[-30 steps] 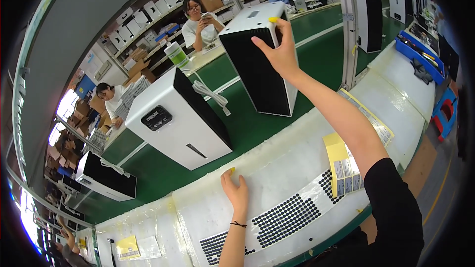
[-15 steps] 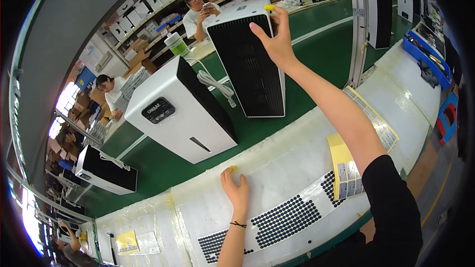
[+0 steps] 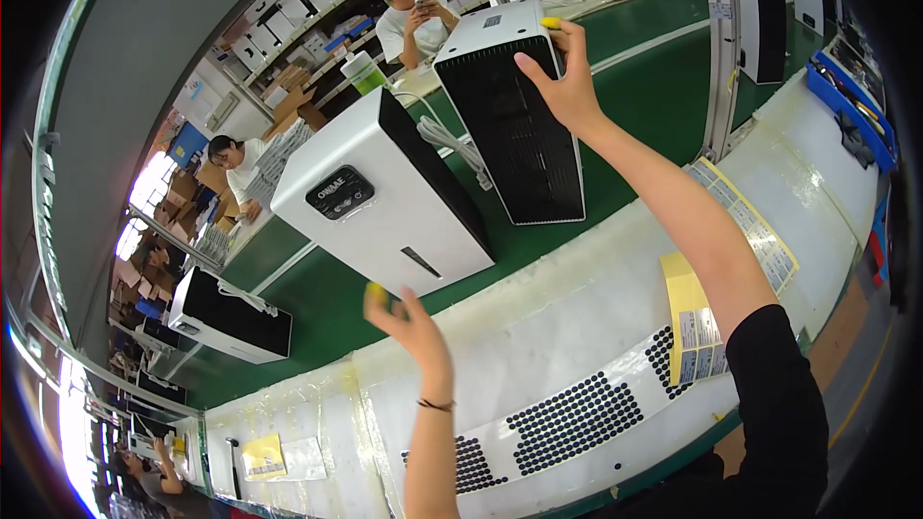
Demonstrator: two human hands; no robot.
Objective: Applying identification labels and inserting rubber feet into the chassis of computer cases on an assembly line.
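Nearest, a white sheet of round black stick-on pads (image 3: pixel 577 413) lies handy on the bench at 6 o'clock, the left hand (image 3: pixel 409 322) hangs fingers spread before the glossy white boxy plastic appliance (image 3: pixel 385 207), while up at 12 the right hand (image 3: pixel 567 82) steadies the tipped black-grilled white unit (image 3: pixel 514 125), fingers loosely spread on its corner.
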